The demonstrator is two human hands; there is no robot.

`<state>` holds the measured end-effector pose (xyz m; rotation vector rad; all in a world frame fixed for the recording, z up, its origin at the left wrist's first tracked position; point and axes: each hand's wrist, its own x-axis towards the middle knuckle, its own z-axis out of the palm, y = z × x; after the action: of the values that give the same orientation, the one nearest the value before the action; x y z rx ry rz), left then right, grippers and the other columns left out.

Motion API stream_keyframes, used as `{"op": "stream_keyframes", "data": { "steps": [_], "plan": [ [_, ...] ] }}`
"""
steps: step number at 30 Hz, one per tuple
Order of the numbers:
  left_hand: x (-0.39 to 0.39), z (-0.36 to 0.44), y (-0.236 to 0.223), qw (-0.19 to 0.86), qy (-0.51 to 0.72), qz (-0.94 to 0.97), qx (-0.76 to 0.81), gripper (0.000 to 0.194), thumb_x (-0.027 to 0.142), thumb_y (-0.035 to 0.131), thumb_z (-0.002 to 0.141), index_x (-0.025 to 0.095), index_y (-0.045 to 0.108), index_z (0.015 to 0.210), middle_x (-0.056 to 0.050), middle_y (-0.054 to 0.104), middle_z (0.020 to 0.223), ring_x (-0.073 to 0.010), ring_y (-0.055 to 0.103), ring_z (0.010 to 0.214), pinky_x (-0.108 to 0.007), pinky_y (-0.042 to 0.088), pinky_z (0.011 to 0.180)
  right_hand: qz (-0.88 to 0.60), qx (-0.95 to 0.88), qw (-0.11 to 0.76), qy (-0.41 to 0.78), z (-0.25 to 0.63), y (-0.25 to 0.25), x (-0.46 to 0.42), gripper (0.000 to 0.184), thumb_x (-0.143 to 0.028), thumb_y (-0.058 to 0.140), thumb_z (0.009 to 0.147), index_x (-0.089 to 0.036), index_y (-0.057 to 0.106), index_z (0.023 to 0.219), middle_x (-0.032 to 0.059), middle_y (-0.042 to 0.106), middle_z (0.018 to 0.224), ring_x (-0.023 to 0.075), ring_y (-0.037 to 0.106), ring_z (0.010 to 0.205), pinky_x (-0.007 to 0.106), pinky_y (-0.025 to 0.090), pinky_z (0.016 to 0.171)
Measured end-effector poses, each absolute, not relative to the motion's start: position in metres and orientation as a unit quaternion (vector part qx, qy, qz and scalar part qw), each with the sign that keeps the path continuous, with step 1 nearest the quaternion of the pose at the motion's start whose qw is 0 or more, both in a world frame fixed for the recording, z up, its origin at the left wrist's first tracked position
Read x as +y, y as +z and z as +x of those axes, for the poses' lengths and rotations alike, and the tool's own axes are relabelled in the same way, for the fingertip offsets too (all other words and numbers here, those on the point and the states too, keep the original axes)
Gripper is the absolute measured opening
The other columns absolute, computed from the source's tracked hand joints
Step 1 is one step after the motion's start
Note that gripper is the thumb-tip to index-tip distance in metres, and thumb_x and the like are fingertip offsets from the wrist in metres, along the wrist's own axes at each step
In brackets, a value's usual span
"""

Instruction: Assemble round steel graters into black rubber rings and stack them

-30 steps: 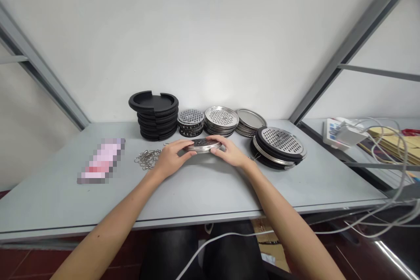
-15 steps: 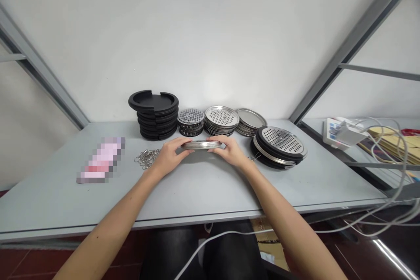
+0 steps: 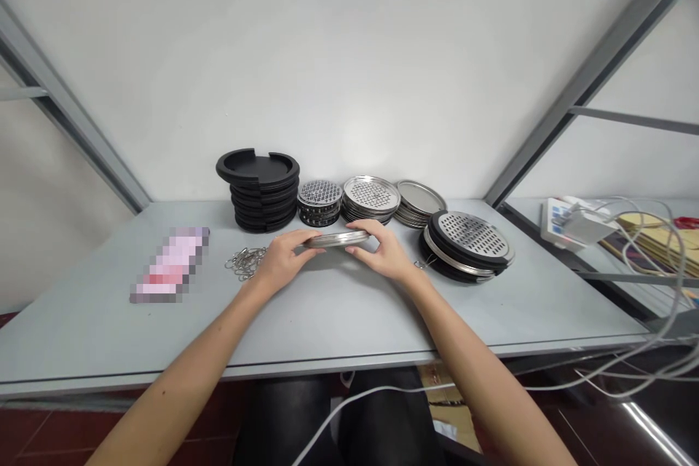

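Left hand (image 3: pixel 282 259) and right hand (image 3: pixel 384 252) pinch a metal disc (image 3: pixel 336 239); assembled pieces (image 3: pixel 472 233) at its three o'clock look done, black holders (image 3: pixel 265 200) at ten seemingly unfilled.

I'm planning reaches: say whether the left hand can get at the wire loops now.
Probably yes: the wire loops lie close beside the left hand, nothing visible between, though it grips the metal disc.

You can read no words, numbers, brands or signs here. Left of and nearer you than the tall stack of notched, round black trays (image 3: pixel 265 210), the flat, oblong pink-and-lilac panel (image 3: pixel 172 266) is blurred into coarse squares; far to that stack's right, blue patches on the white, rectangular power strip (image 3: pixel 555 224) are too small to make out.
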<state>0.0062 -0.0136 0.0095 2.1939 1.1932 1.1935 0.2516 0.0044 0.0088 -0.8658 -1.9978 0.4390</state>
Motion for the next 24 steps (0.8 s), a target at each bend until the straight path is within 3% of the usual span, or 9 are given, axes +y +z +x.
{"op": "stream_keyframes", "data": {
  "steps": [3, 12, 15, 20, 24],
  "plan": [
    [-0.014, 0.008, 0.009, 0.173, 0.430, 0.783, 0.414, 0.031, 0.041, 0.066, 0.084, 0.021, 0.071, 0.106, -0.006, 0.072, 0.109, -0.0244, 0.066, 0.099, -0.037, 0.053, 0.087, -0.333, -0.812, 0.446, 0.174, 0.250, 0.011, 0.002, 0.043, -0.037, 0.070, 0.080, -0.026, 0.062, 0.120, 0.0088, 0.064, 0.123, 0.0267, 0.057, 0.116, 0.045, 0.044, 0.102],
    [-0.015, 0.009, 0.011, 0.158, 0.417, 0.797, 0.407, 0.035, 0.034, 0.064, 0.087, 0.022, 0.064, 0.119, -0.006, 0.069, 0.115, -0.0227, 0.065, 0.102, -0.038, 0.049, 0.095, -0.309, -0.803, 0.457, 0.225, 0.246, 0.011, 0.000, 0.024, -0.038, 0.065, 0.084, -0.025, 0.069, 0.104, 0.0066, 0.070, 0.106, 0.0241, 0.062, 0.102, 0.042, 0.049, 0.093],
    [-0.016, 0.010, 0.010, 0.161, 0.432, 0.789, 0.405, 0.029, 0.033, 0.058, 0.091, 0.022, 0.065, 0.117, -0.005, 0.069, 0.114, -0.0215, 0.064, 0.103, -0.036, 0.049, 0.094, -0.345, -0.781, 0.478, 0.205, 0.246, 0.011, 0.002, 0.030, -0.039, 0.069, 0.080, -0.025, 0.067, 0.106, 0.0071, 0.069, 0.109, 0.0246, 0.062, 0.103, 0.042, 0.049, 0.094],
    [-0.008, 0.011, 0.003, 0.221, 0.519, 0.699, 0.440, 0.036, 0.039, 0.063, 0.085, 0.016, 0.068, 0.112, -0.008, 0.070, 0.111, -0.0241, 0.064, 0.103, -0.037, 0.052, 0.092, -0.418, -0.734, 0.493, 0.207, 0.249, 0.000, 0.011, 0.061, -0.040, 0.074, 0.075, -0.020, 0.053, 0.129, 0.0126, 0.060, 0.125, 0.0258, 0.060, 0.108, 0.044, 0.048, 0.096],
    [-0.001, 0.011, 0.003, 0.301, 0.582, 0.625, 0.425, 0.047, 0.045, 0.069, 0.078, 0.013, 0.068, 0.111, -0.009, 0.071, 0.109, -0.0246, 0.066, 0.099, -0.039, 0.053, 0.091, -0.425, -0.728, 0.479, 0.246, 0.246, -0.007, 0.016, 0.046, -0.040, 0.070, 0.077, -0.017, 0.060, 0.116, 0.0120, 0.064, 0.117, 0.0252, 0.061, 0.102, 0.042, 0.052, 0.088]
  ]
}}
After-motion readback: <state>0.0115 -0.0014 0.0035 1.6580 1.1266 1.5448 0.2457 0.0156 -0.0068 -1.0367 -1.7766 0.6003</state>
